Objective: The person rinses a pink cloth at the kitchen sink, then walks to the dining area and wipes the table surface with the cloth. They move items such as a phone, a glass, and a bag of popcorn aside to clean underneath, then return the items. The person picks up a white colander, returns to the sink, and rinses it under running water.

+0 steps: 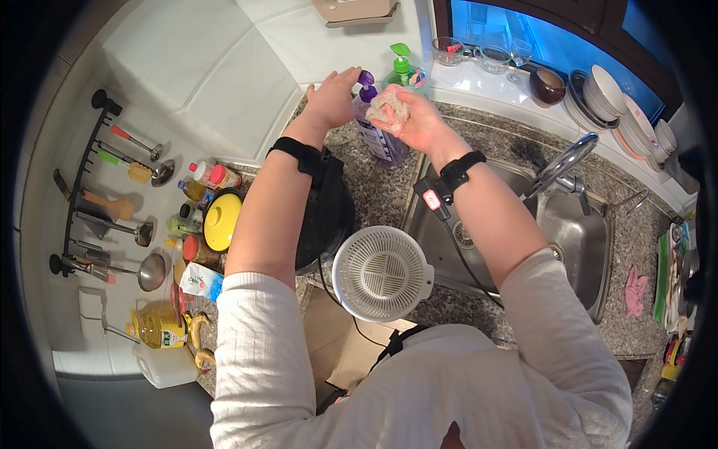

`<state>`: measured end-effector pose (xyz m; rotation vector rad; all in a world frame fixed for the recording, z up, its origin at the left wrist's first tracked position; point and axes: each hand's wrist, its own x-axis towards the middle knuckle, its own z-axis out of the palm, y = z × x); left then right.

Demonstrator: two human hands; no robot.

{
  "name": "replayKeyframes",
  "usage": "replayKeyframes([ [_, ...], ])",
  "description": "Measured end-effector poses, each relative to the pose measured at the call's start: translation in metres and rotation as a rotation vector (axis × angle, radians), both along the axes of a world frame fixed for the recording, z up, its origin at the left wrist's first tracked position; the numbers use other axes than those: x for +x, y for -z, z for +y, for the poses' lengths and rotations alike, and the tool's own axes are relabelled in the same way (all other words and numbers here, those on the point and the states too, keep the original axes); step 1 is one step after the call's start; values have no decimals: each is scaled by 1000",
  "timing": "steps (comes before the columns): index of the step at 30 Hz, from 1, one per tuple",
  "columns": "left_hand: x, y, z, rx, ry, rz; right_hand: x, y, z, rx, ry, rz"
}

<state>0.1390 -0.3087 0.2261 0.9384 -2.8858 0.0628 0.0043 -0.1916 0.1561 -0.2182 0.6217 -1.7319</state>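
Note:
My left hand [335, 98] is stretched out with nothing in its grasp, its fingertips beside the purple pump head [366, 79] of a clear dispenser bottle. Whether they touch the pump is hard to tell. The bottle [374, 137], with purple liquid inside, stands on the granite counter in the corner. Palm up, my right hand [420, 120] holds a pale, crumpled scrubbing cloth or sponge [387, 109] in front of that bottle. Just behind is a second dispenser bottle [414, 80] with a green pump. Black straps circle both my wrists.
A white plastic colander [338, 275] sits at the counter's front edge, left of the steel double sink [603, 269] with its faucet [566, 163]. A black appliance [336, 216] is under my left forearm. Bowls and plates [606, 92] line the windowsill. A cable hangs from my right wrist.

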Motion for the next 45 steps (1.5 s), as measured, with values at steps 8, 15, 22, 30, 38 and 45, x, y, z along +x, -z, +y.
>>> replayKeyframes([
  [8,1,15,-2,-197,6,-26,8,6,-34,-28,9,-16],
  [15,1,21,7,-213,-42,-47,6,8,-34,-36,13,-38],
  [22,-6,11,14,-226,-74,-152,10,5,-33,-71,-76,-42],
  [30,-5,11,16,-113,-57,-89,14,9,-21,9,-15,14],
  [38,-1,11,17,-133,-86,-51,11,11,-33,-95,0,-51],
  [45,-7,18,19,-161,-99,-4,6,21,-40,-187,-4,-81],
])
